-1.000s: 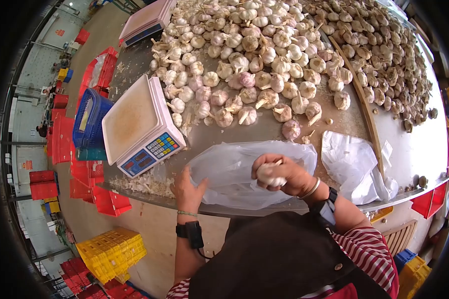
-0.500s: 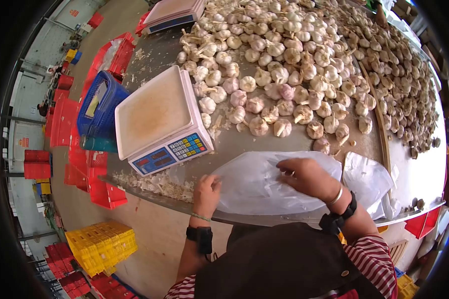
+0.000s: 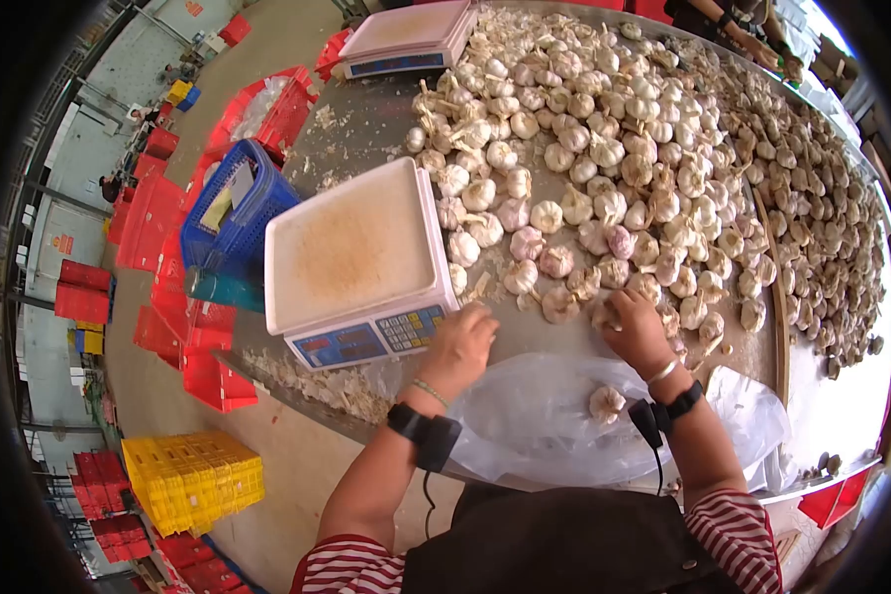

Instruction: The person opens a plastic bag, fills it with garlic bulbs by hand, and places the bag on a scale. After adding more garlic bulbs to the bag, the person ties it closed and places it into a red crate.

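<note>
My right hand reaches over the near edge of the garlic heap, its fingers curled round a garlic bulb. My left hand is beside the front right corner of the white scale; its fingers are loosely bent and nothing shows in them. A clear plastic bag lies flat at the table's front edge, below both hands. One loose garlic bulb rests on the bag, close to my right wrist. Many pale garlic bulbs spread across the table beyond my hands.
A wooden strip divides off a darker garlic pile at right. Left of the scale stands a blue basket. A second scale is at the back. More plastic bags lie at right. Another person's hand shows top right.
Both hands have left the plastic bag and moved forward, the right one to the garlic bulbs. A loose bulb now rests on the bag. The view has shifted.
</note>
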